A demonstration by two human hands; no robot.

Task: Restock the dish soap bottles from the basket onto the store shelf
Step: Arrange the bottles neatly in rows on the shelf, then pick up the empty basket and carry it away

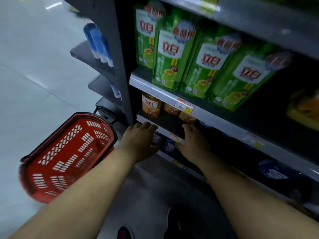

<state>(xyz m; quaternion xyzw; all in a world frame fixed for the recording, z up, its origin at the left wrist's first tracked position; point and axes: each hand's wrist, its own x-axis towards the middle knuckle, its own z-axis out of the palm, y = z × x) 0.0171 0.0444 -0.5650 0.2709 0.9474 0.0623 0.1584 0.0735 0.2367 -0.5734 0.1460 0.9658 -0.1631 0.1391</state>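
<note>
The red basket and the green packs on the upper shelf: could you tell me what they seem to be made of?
The red basket looks like moulded matte plastic: its walls and floor are pierced with regular slots, and its rim is dark. The green packs look like glossy printed plastic, with highlights on their faces; motion blur leaves open whether they are rigid or soft.

the aisle is dim, the shelf bays (241,121) deep in shadow. pale ceiling-light reflections streak the glossy floor (34,66) at upper left. motion blur smears the green packs (174,54) and the right edge. wide-angle distortion bends the uprights and stretches the forearms.
</note>
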